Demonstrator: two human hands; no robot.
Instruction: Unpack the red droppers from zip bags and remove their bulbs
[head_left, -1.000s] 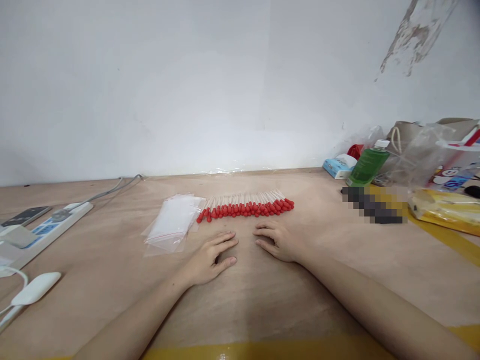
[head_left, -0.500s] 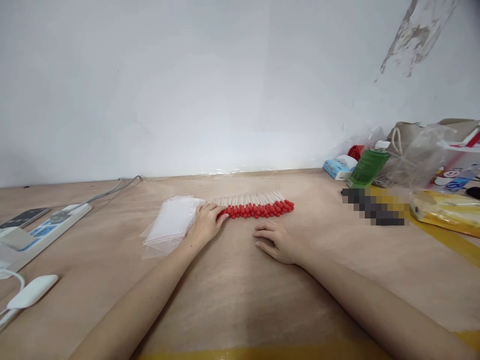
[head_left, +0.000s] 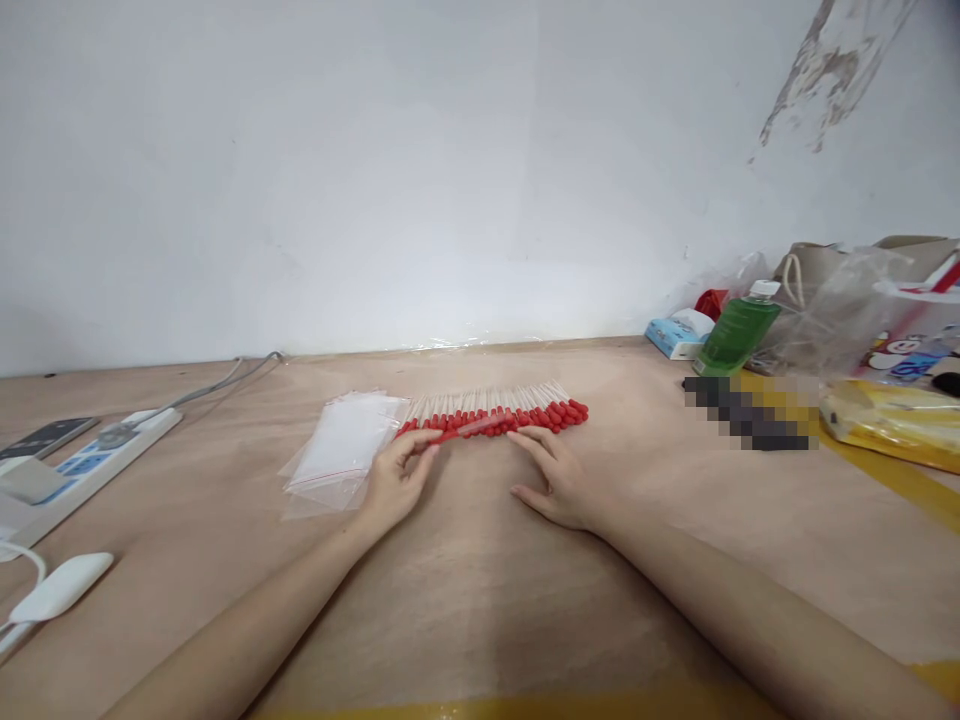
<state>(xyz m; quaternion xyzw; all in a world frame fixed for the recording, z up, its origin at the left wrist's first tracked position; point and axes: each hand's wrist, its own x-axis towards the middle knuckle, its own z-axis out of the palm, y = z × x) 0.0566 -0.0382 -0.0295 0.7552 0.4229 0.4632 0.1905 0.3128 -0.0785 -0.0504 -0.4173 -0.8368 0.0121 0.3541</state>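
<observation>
A row of thin clear droppers with red bulbs lies across the middle of the wooden table. My left hand pinches one red-bulbed dropper, which lies crosswise just in front of the row. My right hand rests flat on the table with fingers stretched out, its fingertips touching the front of the row near the held dropper's far end. A stack of small clear zip bags lies just left of the row, beside my left hand.
A white power strip with a phone and a white mouse-like device sit at the left. At the right stand a green bottle, a tissue box, plastic bags and a yellow packet.
My left hand went from flat on the table to the row's left end, then drew back with one dropper pinched. My right hand slid forward to the row.
</observation>
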